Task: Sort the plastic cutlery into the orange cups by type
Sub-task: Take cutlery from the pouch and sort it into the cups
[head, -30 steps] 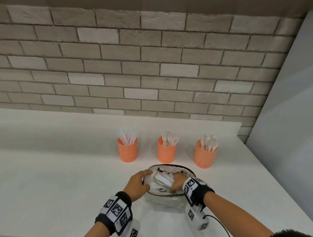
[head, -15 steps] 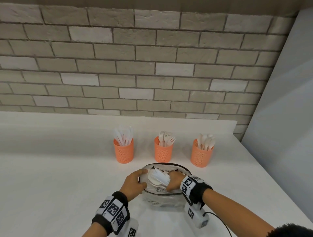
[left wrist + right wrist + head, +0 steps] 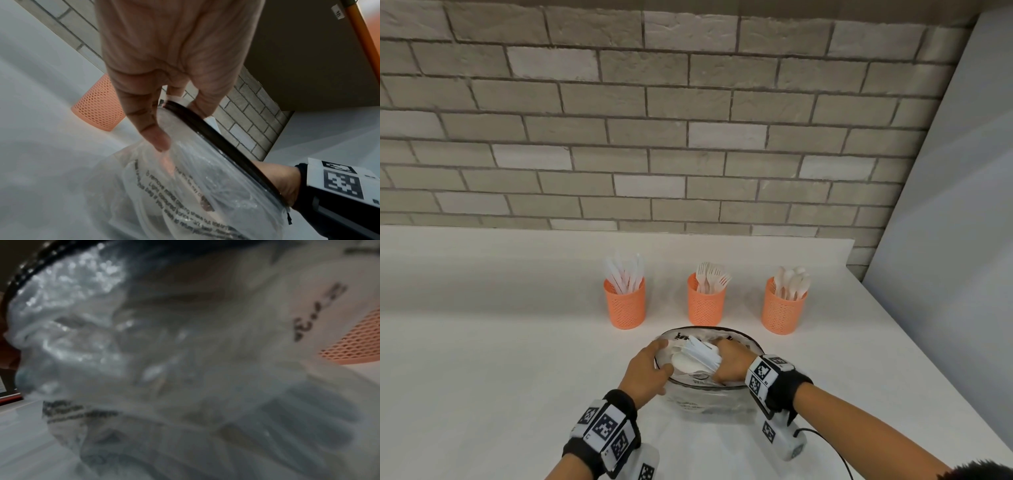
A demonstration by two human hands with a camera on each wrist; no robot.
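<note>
Three orange mesh cups stand in a row: the left cup [image 3: 624, 303] holds knives, the middle cup [image 3: 706, 305] forks, the right cup [image 3: 783, 311] spoons. In front of them lies a clear plastic bag [image 3: 702, 401] with a black rim [image 3: 216, 138]. My left hand [image 3: 650, 366] pinches the bag's left rim, thumb inside and fingers outside. My right hand [image 3: 731, 365] reaches into the bag's mouth and grips a bundle of white cutlery [image 3: 700, 354]. The right wrist view shows only blurred bag plastic [image 3: 144, 353].
The white counter [image 3: 500, 359] runs back to a brick wall [image 3: 688, 137]. A grey panel [image 3: 945, 240] closes the right side. A cable [image 3: 835, 455] trails from my right wrist unit. One orange cup [image 3: 98, 104] shows behind my left fingers.
My right hand has drawn the white cutlery into a tighter bundle at the bag's mouth. My left hand keeps its hold on the rim. The cups have not moved.
</note>
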